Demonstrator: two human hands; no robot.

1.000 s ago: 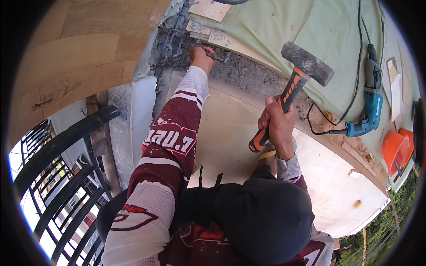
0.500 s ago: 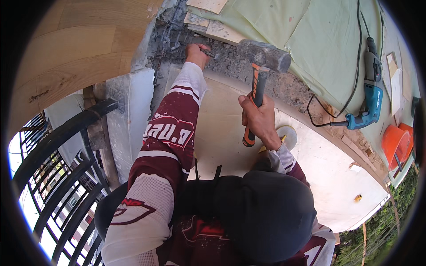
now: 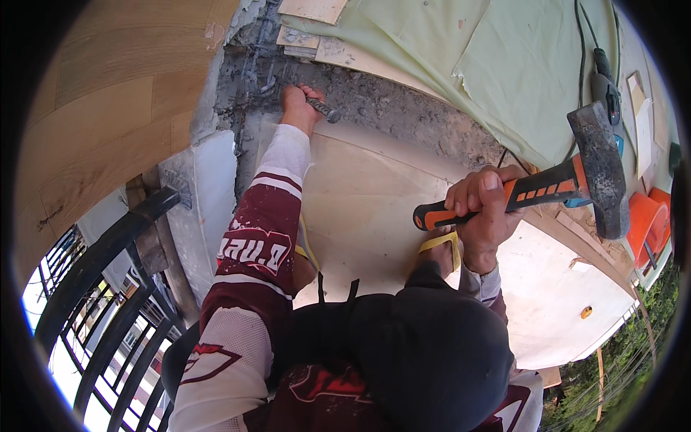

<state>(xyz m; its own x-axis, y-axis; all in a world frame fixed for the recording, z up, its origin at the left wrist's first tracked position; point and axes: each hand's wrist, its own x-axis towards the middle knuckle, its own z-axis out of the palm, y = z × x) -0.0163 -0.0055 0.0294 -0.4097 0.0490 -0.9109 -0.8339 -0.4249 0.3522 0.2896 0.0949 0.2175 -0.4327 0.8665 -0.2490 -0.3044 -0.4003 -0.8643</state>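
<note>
My left hand is closed around a short ribbed steel chisel. The chisel's blunt end sticks out toward the right; its other end is hidden by the hand. It is over a strip of broken grey concrete at the far side. Out to the right, my right hand grips a club hammer by its black and orange handle. The heavy dark head is raised at the right, well apart from the chisel.
Black railings and a wood-patterned surface lie left. A green sheet covers the far right, bearing a corded power tool. An orange bucket stands right. My sandalled feet rest on a pale board.
The hammer has swung up and to the right, away from the chisel, and its handle has turned from upright to nearly level. The left hand keeps hold of the chisel, which now shows more.
</note>
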